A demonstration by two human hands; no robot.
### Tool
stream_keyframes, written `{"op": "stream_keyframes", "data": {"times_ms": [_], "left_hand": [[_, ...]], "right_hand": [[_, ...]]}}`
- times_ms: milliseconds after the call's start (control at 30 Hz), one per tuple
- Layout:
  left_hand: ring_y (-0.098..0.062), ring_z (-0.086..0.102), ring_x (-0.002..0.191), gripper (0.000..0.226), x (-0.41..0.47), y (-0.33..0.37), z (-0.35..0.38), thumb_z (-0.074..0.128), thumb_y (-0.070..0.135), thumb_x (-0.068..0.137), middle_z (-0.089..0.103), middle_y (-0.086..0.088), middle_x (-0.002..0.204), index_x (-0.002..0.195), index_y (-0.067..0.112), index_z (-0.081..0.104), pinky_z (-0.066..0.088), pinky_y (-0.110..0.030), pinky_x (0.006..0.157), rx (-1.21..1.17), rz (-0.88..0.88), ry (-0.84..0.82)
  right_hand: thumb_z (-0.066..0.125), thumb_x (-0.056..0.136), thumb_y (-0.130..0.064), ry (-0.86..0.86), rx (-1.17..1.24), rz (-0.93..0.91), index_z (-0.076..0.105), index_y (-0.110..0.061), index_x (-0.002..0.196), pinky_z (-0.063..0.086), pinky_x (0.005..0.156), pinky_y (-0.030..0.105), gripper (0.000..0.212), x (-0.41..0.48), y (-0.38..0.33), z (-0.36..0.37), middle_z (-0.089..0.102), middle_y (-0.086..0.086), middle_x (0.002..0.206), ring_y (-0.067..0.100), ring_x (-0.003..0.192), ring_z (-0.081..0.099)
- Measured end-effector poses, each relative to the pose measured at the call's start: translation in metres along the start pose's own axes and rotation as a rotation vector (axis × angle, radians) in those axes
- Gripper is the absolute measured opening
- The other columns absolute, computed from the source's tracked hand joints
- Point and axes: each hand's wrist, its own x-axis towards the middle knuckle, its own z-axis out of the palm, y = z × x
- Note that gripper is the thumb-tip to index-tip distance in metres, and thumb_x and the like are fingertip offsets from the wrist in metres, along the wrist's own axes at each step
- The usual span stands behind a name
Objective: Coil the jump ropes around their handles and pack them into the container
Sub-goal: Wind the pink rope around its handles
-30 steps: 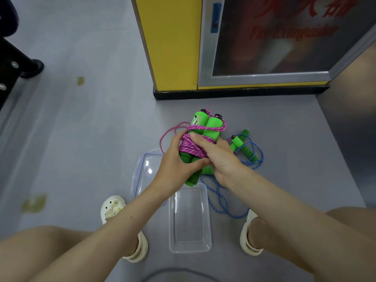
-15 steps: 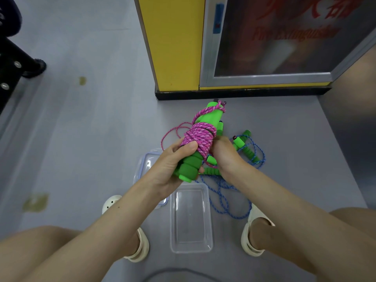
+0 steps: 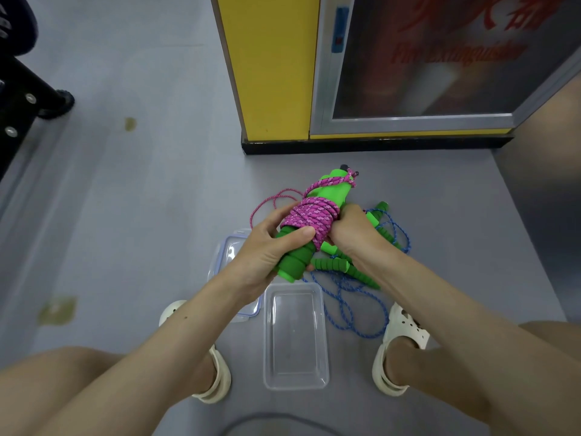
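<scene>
A pink jump rope (image 3: 311,215) is wound in a thick coil around its two green foam handles (image 3: 330,191), held tilted above the floor. My left hand (image 3: 267,250) grips the lower end of the handles, thumb on the coil. My right hand (image 3: 352,231) holds the coil's right side; a loose pink loop (image 3: 270,199) trails to the left. A blue jump rope (image 3: 355,306) with green handles (image 3: 345,267) lies uncoiled on the floor under my right wrist. The clear plastic container (image 3: 295,382) stands empty between my feet.
The container's clear lid (image 3: 226,247) with a blue rim lies on the floor left of the container, partly under my left arm. A yellow fire-extinguisher cabinet (image 3: 270,73) stands ahead. Black furniture legs (image 3: 28,96) are at far left. My white clogs flank the container.
The bundle has tilted from upright to slanting up and to the right. My right hand has slid from the front of the coil to its right side; the left hand moved down the handles.
</scene>
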Motion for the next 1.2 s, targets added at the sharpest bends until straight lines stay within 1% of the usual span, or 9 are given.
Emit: {"op": "stream_keyframes", "data": {"times_ms": [100,200,400,600,767,867,1000,1100,1200], "left_hand": [[-0.016,0.066,0.056,0.061,0.0,0.0,0.0,0.067,0.013,0.073,0.062,-0.012,0.103,0.131,0.019,0.051,0.051,-0.025,0.046,0.024,-0.01,0.005],[-0.017,0.067,0.06,0.064,0.001,-0.001,-0.001,0.07,0.014,0.071,0.063,-0.012,0.105,0.131,0.021,0.051,0.052,-0.026,0.049,0.057,0.001,0.01],[-0.025,0.069,0.091,0.077,0.008,-0.005,-0.009,0.081,0.024,0.06,0.064,-0.003,0.112,0.132,0.032,0.052,0.06,-0.04,0.072,0.296,0.11,0.092],[-0.014,0.062,0.103,0.074,0.011,-0.01,-0.012,0.083,0.021,0.068,0.058,0.002,0.121,0.13,0.038,0.047,0.058,-0.026,0.077,0.44,0.223,0.17],[-0.01,0.058,0.107,0.078,0.016,-0.015,-0.017,0.084,0.027,0.068,0.057,0.007,0.121,0.135,0.034,0.044,0.055,-0.024,0.084,0.608,0.319,0.245],[-0.008,0.056,0.106,0.081,0.019,-0.014,-0.022,0.082,0.031,0.07,0.055,0.009,0.121,0.139,0.03,0.04,0.052,-0.019,0.082,0.747,0.356,0.268],[-0.009,0.057,0.104,0.082,0.02,-0.016,-0.023,0.082,0.032,0.071,0.056,0.008,0.122,0.14,0.032,0.038,0.055,-0.025,0.084,0.8,0.354,0.281],[-0.009,0.058,0.102,0.082,0.02,-0.017,-0.022,0.082,0.031,0.071,0.058,0.008,0.12,0.14,0.031,0.039,0.055,-0.023,0.083,0.816,0.356,0.286],[-0.01,0.06,0.102,0.083,0.019,-0.02,-0.024,0.083,0.032,0.07,0.061,0.008,0.118,0.141,0.031,0.039,0.054,-0.026,0.085,0.851,0.343,0.29]], "right_hand": [[0.051,0.085,-0.01,0.021,-0.062,-0.028,0.061,-0.002,0.085,0.052,0.071,0.046,0.013,0.003,0.003,0.0,0.067,0.018,0.082,0.034,0.074,0.06],[0.049,0.088,-0.008,0.014,-0.053,-0.05,0.059,-0.001,0.081,0.044,0.061,0.04,0.013,0.001,0.005,-0.001,0.06,0.011,0.072,0.026,0.064,0.052],[0.048,0.086,0.007,-0.099,-0.128,-0.075,0.059,0.0,0.075,0.038,0.054,0.026,0.017,-0.008,0.001,-0.012,0.056,0.008,0.066,0.015,0.057,0.047],[0.053,0.091,-0.005,-0.099,-0.281,-0.154,0.06,-0.002,0.063,0.03,0.038,0.011,0.029,-0.017,-0.003,-0.021,0.053,0.004,0.054,-0.001,0.032,0.041],[0.06,0.09,-0.01,0.035,-0.332,-0.285,0.072,-0.003,0.083,0.052,0.058,0.031,0.016,-0.02,-0.002,-0.018,0.066,0.009,0.066,0.019,0.056,0.063],[0.064,0.087,-0.004,0.095,-0.234,-0.326,0.074,-0.005,0.092,0.058,0.061,0.026,0.011,-0.024,-0.003,-0.019,0.063,-0.004,0.064,0.008,0.053,0.064],[0.07,0.082,-0.005,0.223,-0.189,-0.42,0.074,-0.008,0.091,0.056,0.071,0.021,0.01,-0.027,-0.004,-0.012,0.067,-0.001,0.077,0.008,0.067,0.065],[0.07,0.082,-0.005,0.204,-0.223,-0.468,0.072,-0.01,0.101,0.048,0.071,0.005,0.02,-0.03,-0.003,-0.005,0.066,-0.002,0.086,0.005,0.074,0.06],[0.07,0.08,0.0,0.144,-0.207,-0.527,0.068,-0.01,0.111,0.048,0.073,0.007,0.033,-0.034,-0.002,0.003,0.067,0.004,0.088,0.011,0.075,0.061]]}}
